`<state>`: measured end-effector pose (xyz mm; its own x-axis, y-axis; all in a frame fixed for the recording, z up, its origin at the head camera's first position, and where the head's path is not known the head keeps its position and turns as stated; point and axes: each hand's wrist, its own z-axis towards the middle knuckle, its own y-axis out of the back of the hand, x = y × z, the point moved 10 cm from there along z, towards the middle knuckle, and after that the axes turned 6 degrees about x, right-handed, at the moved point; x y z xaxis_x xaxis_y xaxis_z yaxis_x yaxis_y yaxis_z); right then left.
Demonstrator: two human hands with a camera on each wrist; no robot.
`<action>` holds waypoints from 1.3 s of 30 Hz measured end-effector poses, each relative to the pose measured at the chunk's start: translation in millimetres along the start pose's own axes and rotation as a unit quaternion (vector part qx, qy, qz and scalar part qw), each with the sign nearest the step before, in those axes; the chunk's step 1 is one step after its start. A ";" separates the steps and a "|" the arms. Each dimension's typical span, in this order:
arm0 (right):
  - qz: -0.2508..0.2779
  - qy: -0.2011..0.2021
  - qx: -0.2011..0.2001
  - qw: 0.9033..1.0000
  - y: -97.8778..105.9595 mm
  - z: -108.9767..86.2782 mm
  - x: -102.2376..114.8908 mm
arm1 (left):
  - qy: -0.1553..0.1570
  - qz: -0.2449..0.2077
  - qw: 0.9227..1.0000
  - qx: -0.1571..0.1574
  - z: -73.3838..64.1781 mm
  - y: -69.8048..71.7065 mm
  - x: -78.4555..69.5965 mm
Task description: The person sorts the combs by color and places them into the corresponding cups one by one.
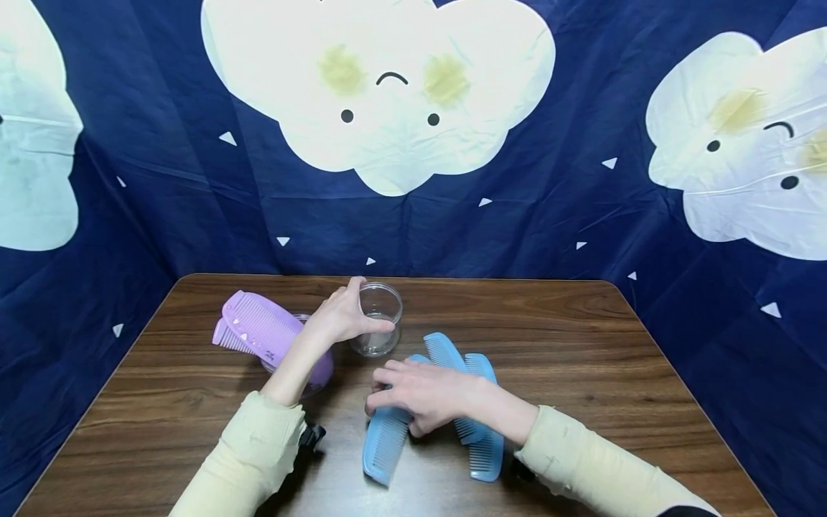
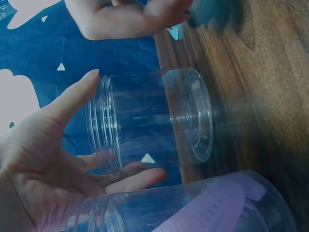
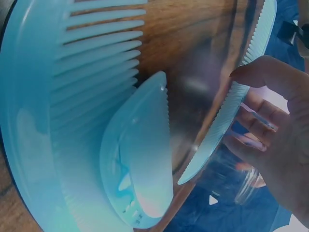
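Note:
A clear jar (image 1: 376,345) stands upright near the middle of the table, with nothing inside. My left hand (image 1: 339,316) holds it near the rim, thumb on one side and fingers on the other. Closer to me, my right hand (image 1: 429,393) grips a light blue comb (image 1: 385,445) by its middle, between thumb (image 3: 260,70) and fingers. More blue combs (image 1: 486,459) lie overlapped beneath and beside the right hand and wrist. In the right wrist view, a rounded blue comb (image 3: 140,159) rests on a larger one (image 3: 26,116).
Left of my left forearm, purple combs (image 1: 261,323) stick out of a second clear jar (image 2: 260,193), partly hidden by the arm. The wooden table (image 1: 581,402) ends at a dark blue cloth backdrop (image 1: 400,230) with white clouds.

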<state>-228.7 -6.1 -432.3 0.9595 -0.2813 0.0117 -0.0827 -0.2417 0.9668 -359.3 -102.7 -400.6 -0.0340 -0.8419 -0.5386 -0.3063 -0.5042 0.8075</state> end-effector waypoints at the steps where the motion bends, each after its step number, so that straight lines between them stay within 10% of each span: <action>1: 0.002 -0.001 -0.005 1.000 1.6 -1.6 -0.9 | 0.001 0.000 1.000 0.002 0.0 -0.1 -0.2; 39: 0.181 -0.048 -0.147 0.971 71.8 -81.3 -42.9 | -0.095 -0.016 0.995 0.037 -19.8 -20.7 -20.3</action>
<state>-253.9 64.1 -342.7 0.8511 -0.3868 0.3549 -0.3163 0.1616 0.9348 -333.4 -79.0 -401.7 -0.2002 -0.7704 -0.6053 -0.3783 -0.5091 0.7731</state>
